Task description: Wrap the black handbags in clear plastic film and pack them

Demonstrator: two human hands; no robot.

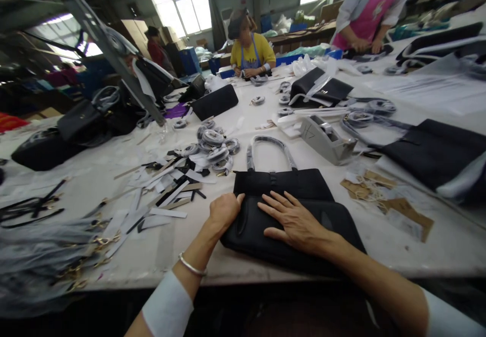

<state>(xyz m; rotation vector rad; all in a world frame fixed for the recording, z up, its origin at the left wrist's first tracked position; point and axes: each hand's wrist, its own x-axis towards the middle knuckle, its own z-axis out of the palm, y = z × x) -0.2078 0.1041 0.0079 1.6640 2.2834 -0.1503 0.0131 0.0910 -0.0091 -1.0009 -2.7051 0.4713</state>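
A black handbag [288, 185] with a wrapped handle [270, 147] lies flat on the white table [243, 139] in front of me. My right hand [294, 218] rests on it, fingers stretched flat and spread. My left hand [225, 210] is curled at the bag's left edge, fingers tucked under or against the rim; what they grip is hidden. A silver bangle [193, 266] sits on my left wrist.
Coiled wrapped straps [214, 144] and loose paper strips [167, 195] lie to the left. A grey tape dispenser [328, 137] stands behind the bag, brown tags [395, 203] to the right. More black bags [436, 152] lie around. Other people work at the far end.
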